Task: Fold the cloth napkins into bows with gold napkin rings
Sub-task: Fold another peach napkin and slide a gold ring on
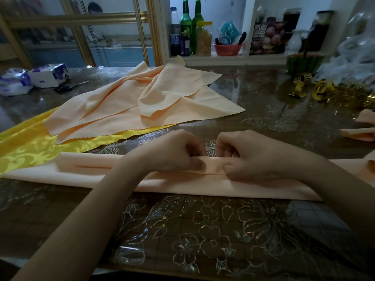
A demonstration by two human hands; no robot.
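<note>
Behind, red bowl [227, 51] of oddments, left hand [172, 154] and right hand [255, 157] pinching napkin [243, 188]

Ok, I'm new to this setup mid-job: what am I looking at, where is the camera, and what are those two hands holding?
There is no machine here: a person works with two bare hands. The single picture comes from a wide-angle camera worn on the person's head, looking forward and down. The left hand and right hand each pinch the middle of a peach napkin, which is folded into a long band lying across the table. Behind it lie loose peach napkins, partly over a yellow cloth. Far right sit gold napkin rings; far left are scissors and tissue packs.
</note>
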